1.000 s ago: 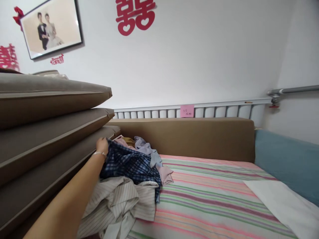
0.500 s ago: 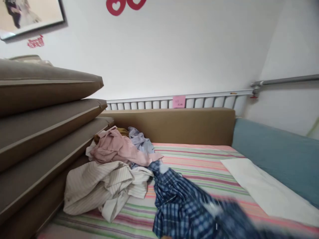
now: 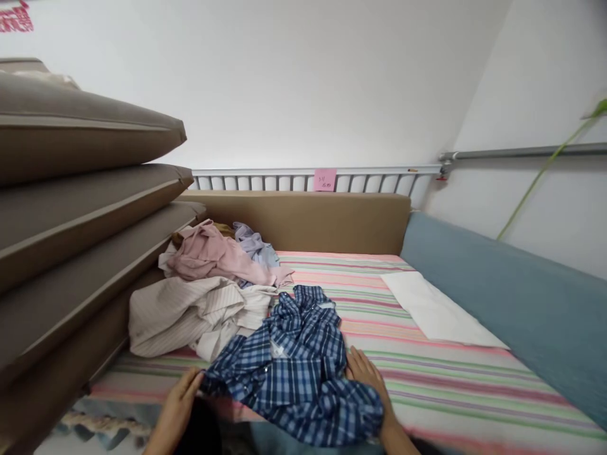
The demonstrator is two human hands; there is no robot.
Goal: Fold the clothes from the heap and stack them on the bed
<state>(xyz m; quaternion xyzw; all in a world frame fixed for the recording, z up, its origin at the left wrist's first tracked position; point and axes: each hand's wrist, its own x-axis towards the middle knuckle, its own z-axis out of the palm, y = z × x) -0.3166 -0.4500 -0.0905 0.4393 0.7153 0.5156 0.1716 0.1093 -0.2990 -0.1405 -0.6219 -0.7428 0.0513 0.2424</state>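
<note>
A blue plaid shirt (image 3: 296, 379) lies crumpled at the near edge of the bed, its white neck label showing. At its left end, my left hand (image 3: 180, 398) is closed, pinching a corner of the fabric between thumb and fingers. Against the shirt's right side rests my right hand (image 3: 366, 371), fingers stretched forward over the sheet and the cloth's edge. Part of the shirt covers the inner side of that hand, including the thumb. Just beyond the shirt on the left sits a cream striped garment (image 3: 190, 313), with a pink garment (image 3: 213, 253) behind it.
Stacked brown cushions (image 3: 90, 208) rise on the left. A brown backrest (image 3: 303, 221) stands at the far side, before a radiator (image 3: 284, 182) with a pink note (image 3: 325, 179). On the striped sheet (image 3: 427, 379) lies a white cloth (image 3: 436, 309), beside a blue-grey bolster (image 3: 497, 297).
Both my hands have come into view at the shirt. The shirt, blurred and stretched toward the lower right before, now lies bunched nearer the middle. The camera view has tilted down and turned right.
</note>
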